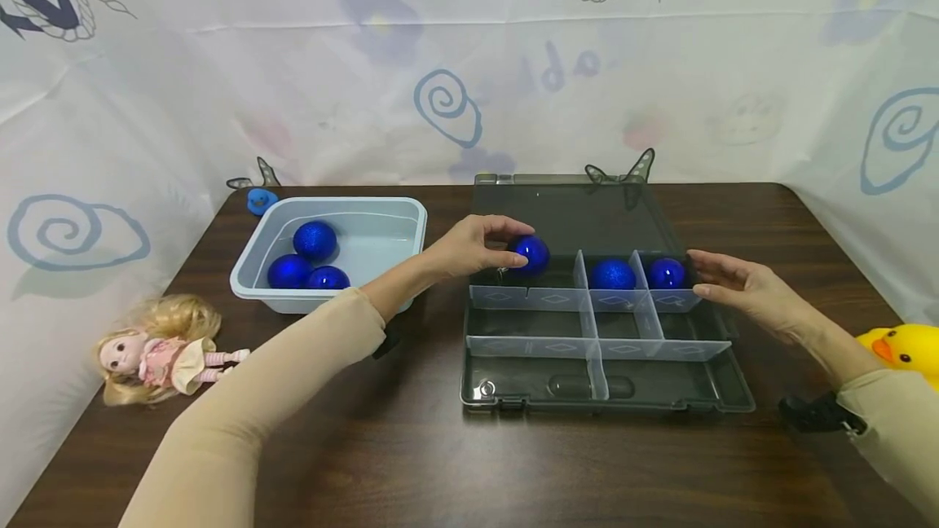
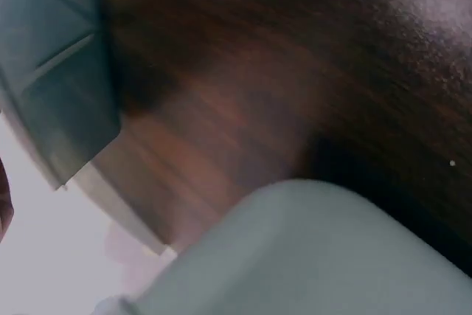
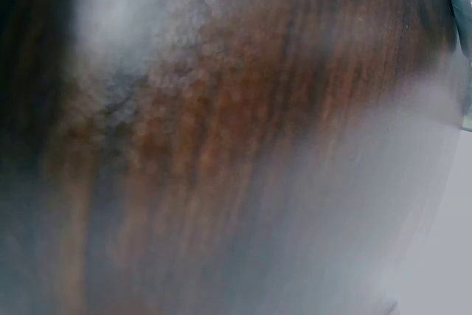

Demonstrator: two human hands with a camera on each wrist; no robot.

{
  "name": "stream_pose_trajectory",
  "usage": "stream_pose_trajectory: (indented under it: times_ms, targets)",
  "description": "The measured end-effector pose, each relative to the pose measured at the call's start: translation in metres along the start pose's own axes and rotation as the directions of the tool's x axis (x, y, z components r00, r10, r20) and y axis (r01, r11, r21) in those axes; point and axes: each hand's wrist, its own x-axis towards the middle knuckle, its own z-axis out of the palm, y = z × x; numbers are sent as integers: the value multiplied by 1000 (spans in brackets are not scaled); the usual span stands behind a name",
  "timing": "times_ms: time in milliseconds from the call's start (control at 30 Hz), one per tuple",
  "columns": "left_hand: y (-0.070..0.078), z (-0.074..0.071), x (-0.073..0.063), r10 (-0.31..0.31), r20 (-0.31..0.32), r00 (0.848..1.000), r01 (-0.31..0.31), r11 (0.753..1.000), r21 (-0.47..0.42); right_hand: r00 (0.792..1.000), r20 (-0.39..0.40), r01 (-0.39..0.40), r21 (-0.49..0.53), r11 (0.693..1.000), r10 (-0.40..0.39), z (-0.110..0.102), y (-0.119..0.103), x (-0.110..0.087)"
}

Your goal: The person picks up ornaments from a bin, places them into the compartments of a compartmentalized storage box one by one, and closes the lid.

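Note:
My left hand [image 1: 473,249] pinches a shiny blue Christmas ball [image 1: 534,254] between thumb and fingers, over the back left compartment of a dark see-through divider box [image 1: 528,388]. A small silvery bit shows beside that ball. In the back row, a glittery blue ball [image 1: 613,275] sits in the middle compartment and a shiny blue ball [image 1: 666,273] in the right one. Beside the box's right wall is my right hand [image 1: 751,288], fingers loosely stretched, tips right at the edge. Neither wrist view shows the held ball.
Left of the box stands a light blue tub [image 1: 381,222] with several blue balls [image 1: 315,240] in it. A small blue duck [image 1: 261,201] is behind the tub, a doll [image 1: 172,353] lies front left, and a yellow duck [image 1: 905,347] is partly hidden by the right sleeve.

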Motion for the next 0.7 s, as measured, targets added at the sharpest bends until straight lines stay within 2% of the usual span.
stream_pose_trajectory:
  times_ms: [167, 333, 433, 567, 633, 700]
  targets:
    - [-10, 5, 4, 8, 56, 998, -11, 998, 67, 1000, 3, 8, 3, 1000, -8, 1, 0, 0]
    - [-14, 7, 1, -13, 31, 999, 8, 987, 160, 1000, 6, 15, 11, 1000, -15, 1, 1, 1]
    - [-13, 9, -2, -16, 8, 1000, 14, 987, 161, 1000, 4, 12, 7, 1000, -12, 1, 1, 0]
    - [-8, 4, -18, -11, -36, 999, 16, 990, 141, 1000, 14, 1, 3, 1000, -1, 1, 2, -1]
    - [-3, -5, -32, -16, -68, 998, 25, 991, 128, 1000, 18, 2, 2, 1000, -2, 1, 1, -1]
    - [0, -21, -49, -24, -101, 995, 36, 992, 118, 1000, 16, 10, -7, 1000, -10, 0, 0, -1]
